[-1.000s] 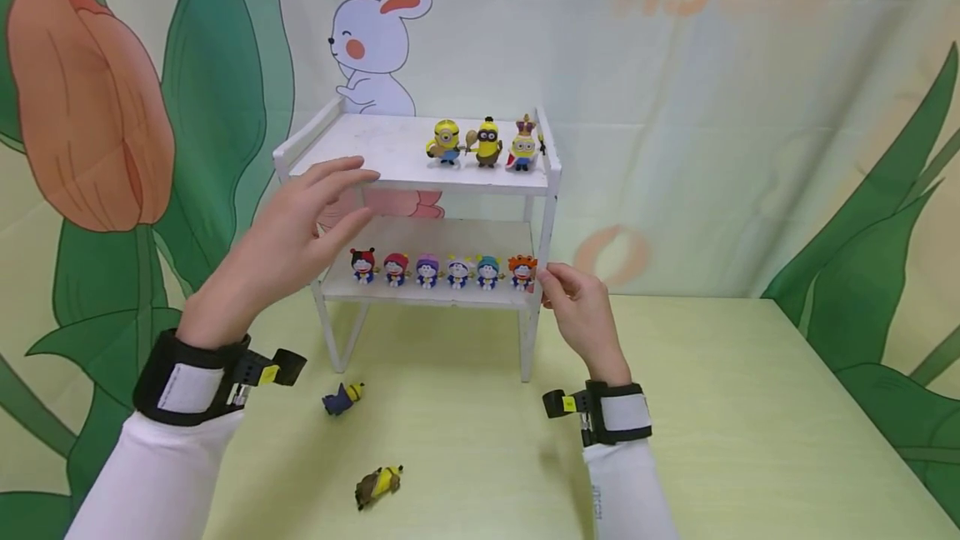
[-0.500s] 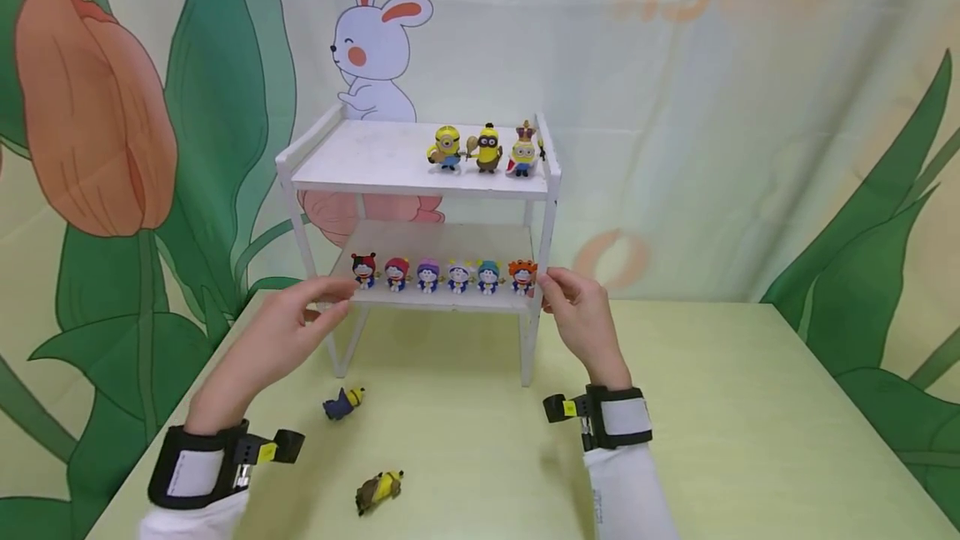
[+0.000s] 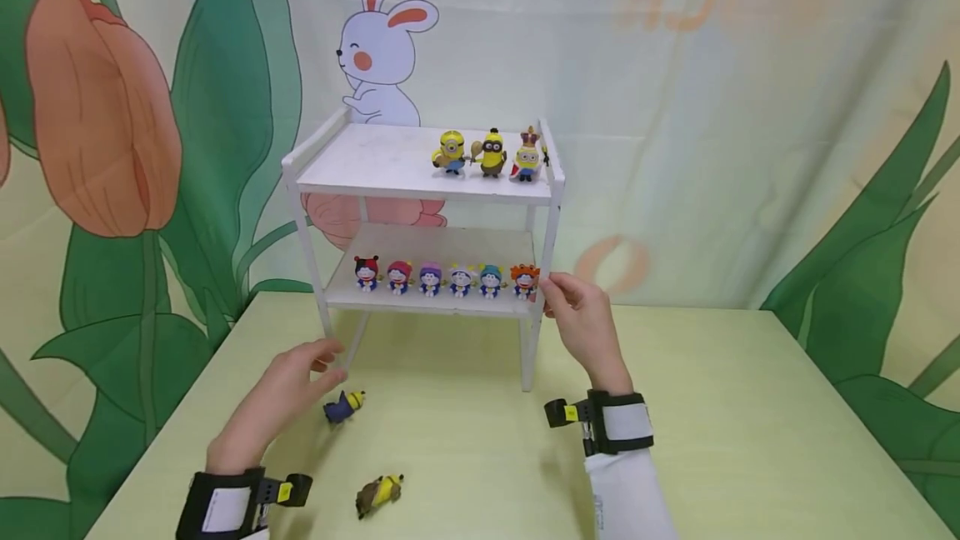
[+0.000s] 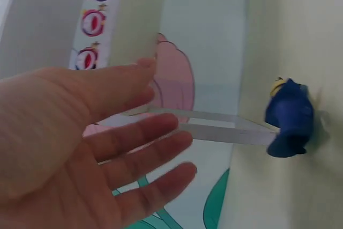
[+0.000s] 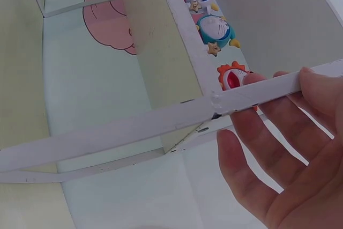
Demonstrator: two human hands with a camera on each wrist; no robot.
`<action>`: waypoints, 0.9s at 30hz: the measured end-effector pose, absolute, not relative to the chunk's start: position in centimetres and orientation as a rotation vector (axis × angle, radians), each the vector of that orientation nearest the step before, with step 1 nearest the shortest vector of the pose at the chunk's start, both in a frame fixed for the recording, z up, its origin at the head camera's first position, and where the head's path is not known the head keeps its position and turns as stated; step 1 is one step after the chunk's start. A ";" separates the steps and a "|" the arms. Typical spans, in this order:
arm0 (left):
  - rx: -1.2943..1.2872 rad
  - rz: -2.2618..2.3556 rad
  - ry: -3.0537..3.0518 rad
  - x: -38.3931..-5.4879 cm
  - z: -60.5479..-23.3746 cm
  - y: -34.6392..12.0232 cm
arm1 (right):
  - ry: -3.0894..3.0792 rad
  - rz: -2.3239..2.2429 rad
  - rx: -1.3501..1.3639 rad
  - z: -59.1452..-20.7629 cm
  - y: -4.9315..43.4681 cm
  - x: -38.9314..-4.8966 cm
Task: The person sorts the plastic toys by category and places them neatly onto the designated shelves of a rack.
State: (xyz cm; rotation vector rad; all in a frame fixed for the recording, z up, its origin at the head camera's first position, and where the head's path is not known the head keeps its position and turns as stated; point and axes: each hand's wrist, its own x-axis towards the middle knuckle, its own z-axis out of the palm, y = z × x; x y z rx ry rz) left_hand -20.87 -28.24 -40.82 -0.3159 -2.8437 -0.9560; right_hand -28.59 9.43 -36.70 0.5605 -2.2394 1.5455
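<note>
My left hand (image 3: pixel 288 390) hangs with fingers parted and nothing in them, just above and left of a small yellow-headed minion figure in dark blue (image 3: pixel 342 408) lying on the table. In the left wrist view that blue figure (image 4: pixel 291 119) lies to the right of my fingertips, apart from them. My right hand (image 3: pixel 587 322) holds the front right post of a white two-tier shelf (image 3: pixel 375 158). The right wrist view has my thumb on one side of the post (image 5: pixel 262 90) and fingers on the other, close to the figure with the orange crab hat (image 5: pixel 233 77).
A brown-and-yellow minion figure (image 3: pixel 380 494) lies nearer on the table (image 3: pixel 697 423). On the upper tier three minions stand towards the right, one of them crowned (image 3: pixel 527 158). Several blue-and-white figures in coloured hats (image 3: pixel 430 280) line the lower tier. A printed curtain (image 3: pixel 675 107) hangs behind.
My left hand has come down from beside the upper tier, past the lower tier, to above the blue minion figure. The right hand stays at the post.
</note>
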 end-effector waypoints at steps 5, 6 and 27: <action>-0.260 -0.853 -2.957 -21.4 -42.4 -28.0 | -2.256 1.525 0.543 -36.6 9.4 -28.5; -0.242 -0.843 -2.977 -21.4 -42.6 -27.9 | -2.260 1.519 0.539 -36.6 9.4 -28.5; -0.128 -0.772 -3.073 -21.3 -45.6 -26.9 | -2.236 1.545 0.569 -36.6 9.5 -28.6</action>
